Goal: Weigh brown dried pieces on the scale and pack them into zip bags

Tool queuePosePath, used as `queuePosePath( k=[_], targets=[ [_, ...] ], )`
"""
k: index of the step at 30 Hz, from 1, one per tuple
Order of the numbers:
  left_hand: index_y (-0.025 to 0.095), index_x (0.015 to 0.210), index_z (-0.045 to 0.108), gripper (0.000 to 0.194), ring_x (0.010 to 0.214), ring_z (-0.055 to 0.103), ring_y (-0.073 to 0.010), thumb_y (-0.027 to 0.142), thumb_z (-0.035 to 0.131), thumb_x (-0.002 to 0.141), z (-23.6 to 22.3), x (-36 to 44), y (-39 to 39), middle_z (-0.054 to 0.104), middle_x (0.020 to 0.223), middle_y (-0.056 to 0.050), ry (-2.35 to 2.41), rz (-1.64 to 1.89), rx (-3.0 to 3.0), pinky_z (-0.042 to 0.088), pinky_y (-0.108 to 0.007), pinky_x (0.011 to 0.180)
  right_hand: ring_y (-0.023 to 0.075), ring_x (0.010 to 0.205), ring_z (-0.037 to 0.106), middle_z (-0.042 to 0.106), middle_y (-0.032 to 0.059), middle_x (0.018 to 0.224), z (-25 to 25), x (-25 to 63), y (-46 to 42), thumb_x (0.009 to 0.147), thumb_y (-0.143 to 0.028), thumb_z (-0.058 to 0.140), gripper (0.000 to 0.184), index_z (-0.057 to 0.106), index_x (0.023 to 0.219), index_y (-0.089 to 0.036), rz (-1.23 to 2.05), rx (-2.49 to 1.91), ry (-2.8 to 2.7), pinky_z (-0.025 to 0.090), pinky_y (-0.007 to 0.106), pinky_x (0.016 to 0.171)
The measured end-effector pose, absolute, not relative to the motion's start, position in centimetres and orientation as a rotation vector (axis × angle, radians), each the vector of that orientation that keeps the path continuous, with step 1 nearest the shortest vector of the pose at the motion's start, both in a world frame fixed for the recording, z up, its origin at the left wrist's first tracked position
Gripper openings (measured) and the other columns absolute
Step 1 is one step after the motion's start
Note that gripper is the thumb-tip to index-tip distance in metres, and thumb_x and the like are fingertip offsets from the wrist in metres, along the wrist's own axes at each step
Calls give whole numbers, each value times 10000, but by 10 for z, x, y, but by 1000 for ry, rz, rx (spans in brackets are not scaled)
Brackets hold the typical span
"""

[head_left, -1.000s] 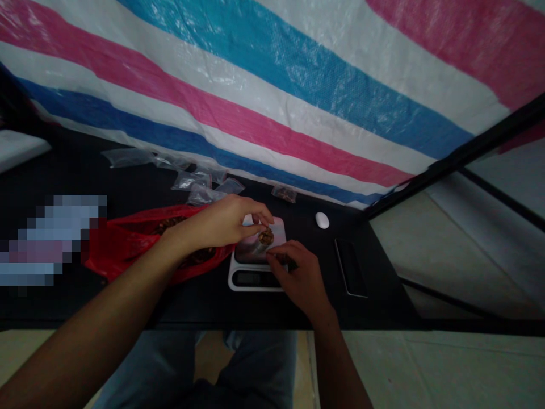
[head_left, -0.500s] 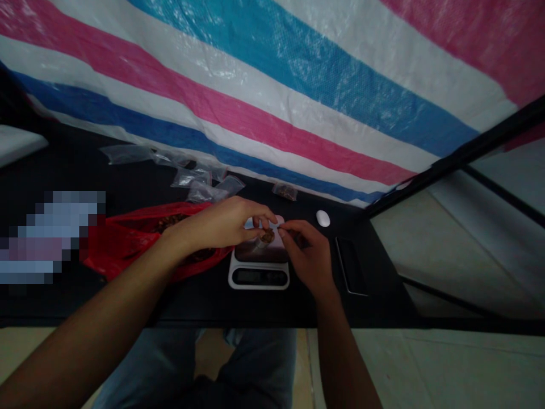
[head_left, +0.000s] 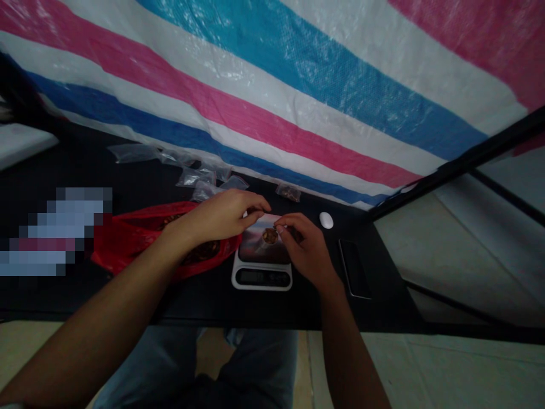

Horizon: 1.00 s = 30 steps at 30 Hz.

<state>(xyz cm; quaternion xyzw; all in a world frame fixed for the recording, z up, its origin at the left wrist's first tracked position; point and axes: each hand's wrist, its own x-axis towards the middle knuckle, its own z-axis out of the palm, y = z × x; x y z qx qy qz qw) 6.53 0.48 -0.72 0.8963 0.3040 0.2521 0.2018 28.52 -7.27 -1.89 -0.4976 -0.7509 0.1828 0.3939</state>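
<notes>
A small white digital scale [head_left: 260,276] stands on the black table [head_left: 204,301]. On its platform lies a small clear bag with brown bits [head_left: 269,236] inside. My left hand [head_left: 221,216] hovers over the scale's far left corner, fingers curled and pinched together near the bag's top edge. My right hand [head_left: 304,250] rests at the scale's right side, fingertips pinching the bag's right end. A red plastic bag [head_left: 140,238] holding more brown bits lies under my left wrist.
Several empty clear bags [head_left: 191,176] lie along the table's back edge, and one filled small bag [head_left: 288,192] beside them. A white oval object [head_left: 326,220] and a dark phone [head_left: 353,267] lie right of the scale. A striped tarp [head_left: 298,85] hangs behind.
My right hand moved from the scale's front right up to the bag's right end. My left hand shifted slightly back and up from the bag's contents.
</notes>
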Motion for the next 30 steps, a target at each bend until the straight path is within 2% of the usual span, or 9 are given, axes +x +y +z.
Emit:
queuePosePath(
  k=[7,15,24,27,30],
  targets=[
    [197,1144,757,304,1013,735,-219,209,498,984,-9,65,7,798,1115,-49,843,668,2535,513,-316,892,215,1029,683,732,65,1058,-17,285,-70,982,-185,618,131,739,963,-230,477,-1251,-2000,517,387,951],
    [199,1148,761,323,1021,731,-218,204,490,974,-11,63,9,797,1111,-47,874,674,2522,522,-316,900,220,1045,680,729,72,1067,-12,284,-68,983,-193,610,131,732,950,-226,479,-1260,-2014,515,406,979],
    [151,1191,746,364,1190,651,-303,226,473,961,-12,51,21,752,1199,-120,1063,872,2544,490,-481,1090,203,968,678,732,65,1023,-7,289,-68,985,-215,593,134,725,961,-224,475,-1285,-1968,536,369,898],
    [135,1229,730,368,1233,628,-311,242,505,958,-19,45,30,726,1262,-139,1166,901,2554,468,-484,1127,202,960,679,736,68,1020,-7,294,-69,986,-223,586,141,724,961,-219,453,-1305,-1917,535,350,866],
    [130,1318,684,413,1311,583,-327,283,555,957,-28,44,34,679,1360,-156,1285,770,2579,450,-485,1153,211,956,686,742,70,1008,-10,301,-70,980,-242,594,139,728,960,-216,455,-1326,-1865,534,344,840]
  ],
)
